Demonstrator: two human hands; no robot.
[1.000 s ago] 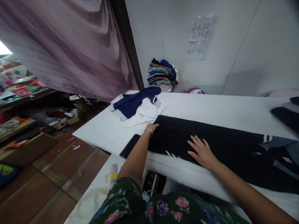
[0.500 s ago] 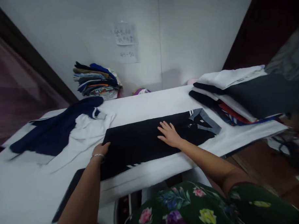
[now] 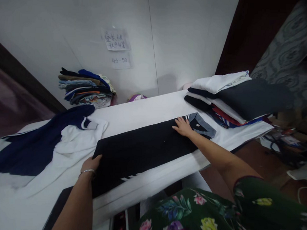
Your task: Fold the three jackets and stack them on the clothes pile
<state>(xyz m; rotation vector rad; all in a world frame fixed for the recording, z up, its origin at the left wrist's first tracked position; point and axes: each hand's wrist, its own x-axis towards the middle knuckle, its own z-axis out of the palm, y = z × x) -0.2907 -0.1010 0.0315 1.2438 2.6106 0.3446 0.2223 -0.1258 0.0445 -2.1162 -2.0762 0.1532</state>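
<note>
A black polo shirt [image 3: 139, 148] with a grey collar lies in a long folded strip on the white table. White stripes show along its near edge. At the left end, my left hand [image 3: 91, 163] grips the shirt's edge, thumb on top and the other fingers mostly hidden. My right hand [image 3: 183, 127] lies flat on the shirt close to the collar, fingers spread. Left of the shirt are a crumpled white garment [image 3: 72, 139] and a navy garment [image 3: 41, 148].
A pile of folded clothes [image 3: 86, 87] stands against the wall at the back left. On the right, a stack of garments [image 3: 227, 94] overhangs the white table [image 3: 148, 108]. Paper notes [image 3: 118, 48] hang on the wall. Behind the table sits a purple and white item [image 3: 137, 97].
My right hand has slid along the shirt to the right, toward the collar. My left hand keeps its hold on the left end. The camera view has shifted to the right.
</note>
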